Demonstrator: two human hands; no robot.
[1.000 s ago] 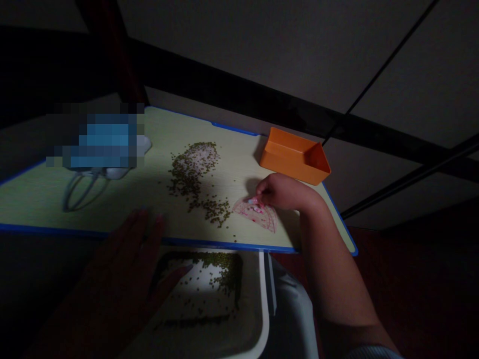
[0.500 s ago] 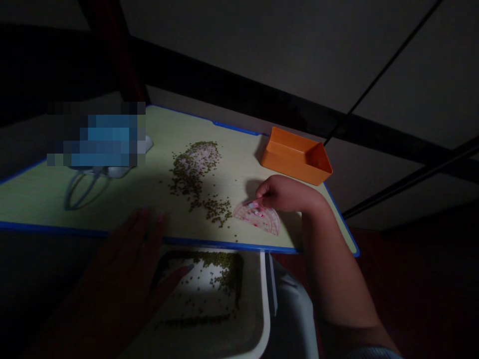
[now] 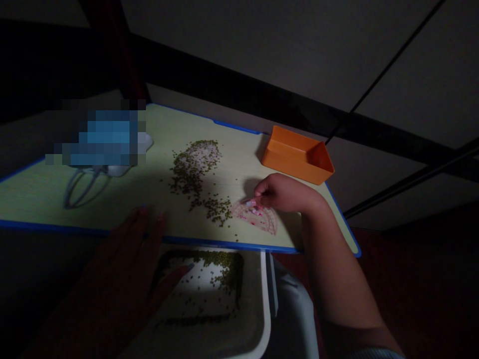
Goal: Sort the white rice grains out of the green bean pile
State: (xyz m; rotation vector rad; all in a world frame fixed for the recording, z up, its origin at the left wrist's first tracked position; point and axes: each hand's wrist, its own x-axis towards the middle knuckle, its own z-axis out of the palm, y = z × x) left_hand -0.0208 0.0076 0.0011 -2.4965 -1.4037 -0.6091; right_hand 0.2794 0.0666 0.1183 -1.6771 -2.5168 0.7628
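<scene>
In the fingers of my right hand (image 3: 279,192) is a clear protractor (image 3: 258,219) with pink markings, its curved edge toward me and one corner beside the loose beans. Small green beans (image 3: 217,209) trail across the table from a pile of white grains mixed with green beans (image 3: 198,157). My left hand (image 3: 130,259) lies in shadow over the table's near edge, fingers stretched out and thumb reaching over a white tub (image 3: 265,299). Green beans (image 3: 224,262) lie in that tub, mostly along its far side and corner.
An orange open box (image 3: 295,159) stands at the table's back right, just beyond my right hand. A blurred-out blue object (image 3: 108,137) and a looped cable (image 3: 80,192) lie on the left. The pale table (image 3: 123,194) has a blue rim; cabinet panels (image 3: 280,55) rise behind it.
The protractor in my right hand has swung slightly toward me and right, then back left toward the beans. My left hand and the bean pile have stayed in place.
</scene>
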